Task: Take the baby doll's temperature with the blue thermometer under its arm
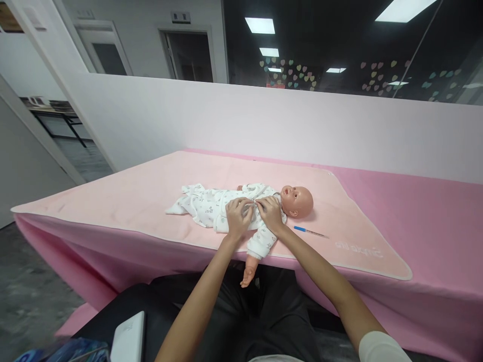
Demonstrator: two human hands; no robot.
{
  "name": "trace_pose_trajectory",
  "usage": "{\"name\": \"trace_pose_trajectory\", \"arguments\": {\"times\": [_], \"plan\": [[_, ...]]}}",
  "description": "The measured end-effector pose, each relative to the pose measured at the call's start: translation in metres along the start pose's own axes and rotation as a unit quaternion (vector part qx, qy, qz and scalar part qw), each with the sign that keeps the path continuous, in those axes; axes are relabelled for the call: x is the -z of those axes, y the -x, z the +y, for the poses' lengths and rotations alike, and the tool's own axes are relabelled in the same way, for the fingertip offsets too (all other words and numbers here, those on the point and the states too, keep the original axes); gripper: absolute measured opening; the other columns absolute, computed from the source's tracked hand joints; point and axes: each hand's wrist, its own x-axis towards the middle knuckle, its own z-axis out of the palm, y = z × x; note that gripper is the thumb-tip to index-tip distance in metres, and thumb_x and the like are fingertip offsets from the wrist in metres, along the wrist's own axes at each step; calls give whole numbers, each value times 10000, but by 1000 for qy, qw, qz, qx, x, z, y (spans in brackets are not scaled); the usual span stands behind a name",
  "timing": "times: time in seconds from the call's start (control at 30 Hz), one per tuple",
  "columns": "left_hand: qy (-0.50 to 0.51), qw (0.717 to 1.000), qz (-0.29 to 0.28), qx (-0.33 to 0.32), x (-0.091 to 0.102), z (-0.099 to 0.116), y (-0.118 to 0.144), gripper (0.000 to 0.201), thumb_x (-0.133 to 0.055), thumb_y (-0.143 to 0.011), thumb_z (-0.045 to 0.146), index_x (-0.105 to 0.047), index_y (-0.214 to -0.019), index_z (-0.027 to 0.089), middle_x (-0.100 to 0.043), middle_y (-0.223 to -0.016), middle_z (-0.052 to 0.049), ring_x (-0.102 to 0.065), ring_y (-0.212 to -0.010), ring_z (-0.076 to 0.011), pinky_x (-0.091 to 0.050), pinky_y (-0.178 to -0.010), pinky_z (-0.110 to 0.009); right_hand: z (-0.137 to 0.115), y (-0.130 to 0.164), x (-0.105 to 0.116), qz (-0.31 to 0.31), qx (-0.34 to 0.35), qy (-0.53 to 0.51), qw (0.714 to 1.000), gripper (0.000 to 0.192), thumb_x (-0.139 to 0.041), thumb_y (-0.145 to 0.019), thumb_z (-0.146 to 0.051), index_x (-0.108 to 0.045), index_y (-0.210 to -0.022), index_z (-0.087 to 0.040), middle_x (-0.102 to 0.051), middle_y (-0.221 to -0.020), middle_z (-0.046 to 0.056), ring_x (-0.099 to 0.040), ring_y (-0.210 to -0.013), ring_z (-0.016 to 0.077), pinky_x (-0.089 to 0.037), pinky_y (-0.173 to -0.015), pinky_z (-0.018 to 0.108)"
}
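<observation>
A baby doll [298, 200] lies on its back on a pale pink blanket [151, 186], head to the right. It wears a white printed romper [206, 206]. My left hand [238, 217] and my right hand [270, 212] meet on the doll's chest, fingers pinching the front of the romper near the collar. One doll arm [252, 261] hangs over the table's near edge. A thin blue-tipped thermometer [310, 232] rests on the blanket just right of my right hand.
The blanket covers a table draped in darker pink cloth [433, 211]. A pale partition wall [264, 120] stands behind it. A white device [129, 339] rests on my lap at lower left. Grey floor lies to the left.
</observation>
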Motion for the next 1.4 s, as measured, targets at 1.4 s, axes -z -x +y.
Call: {"name": "trace_pose_trajectory", "arguments": {"times": [1.4], "plan": [[103, 990, -63, 67, 36, -46, -1, 266, -494, -805, 377, -664, -938, 221, -663, -951, -28, -561, -933, -196, -417, -854, -345, -8, -2, 4, -22, 200, 116, 973, 222, -400, -853, -100, -607, -871, -176, -628, -970, 62, -510, -952, 180, -320, -975, 383]]}}
